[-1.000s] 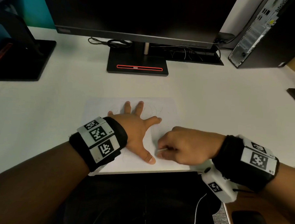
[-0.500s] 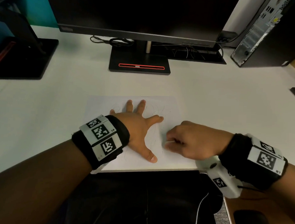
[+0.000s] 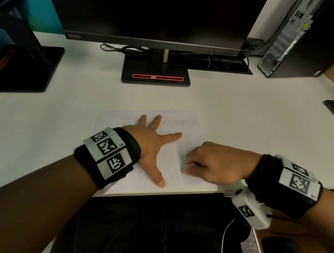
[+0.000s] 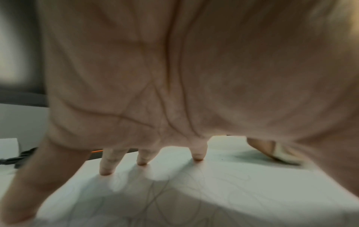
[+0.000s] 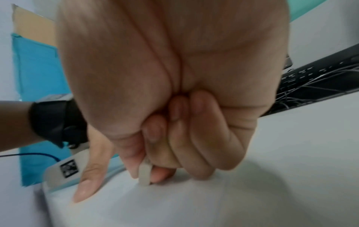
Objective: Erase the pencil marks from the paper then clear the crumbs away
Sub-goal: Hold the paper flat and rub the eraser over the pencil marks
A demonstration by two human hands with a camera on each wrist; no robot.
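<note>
We have the left hand [image 3: 151, 144] flat on the paper [image 3: 189, 119], fingers straight and spread wide, thumb stretched back toward the near edge of the desk [image 3: 239, 114]. From the left wrist view, the fingertips [image 4: 106, 172] press right down on the sheet, and faint pencil marks [image 4: 159, 198] loop across the paper beneath the palm.

Over on the other side, the right hand [image 3: 218, 164] is balled up tight, knuckles toward the monitor [image 3: 157, 17]. Pinched between thumb and curled fingers is a small white eraser [image 5: 144, 173], and its lower end touches the paper just to the right of the left thumb. In the head view we catch only a pale sliver of that eraser poking out of the fist.

The sheet lies on the white desk close to the near edge, in front of the monitor stand [image 3: 156, 72], with thin pencil loops [image 3: 170, 126] showing between the two hands. A few dark specks [image 3: 181, 145] sit on the paper near the left index finger; whether they are crumbs we cannot tell. A computer tower [image 3: 292, 40] stands at the back right, and both wrists wear black bands with printed markers.
</note>
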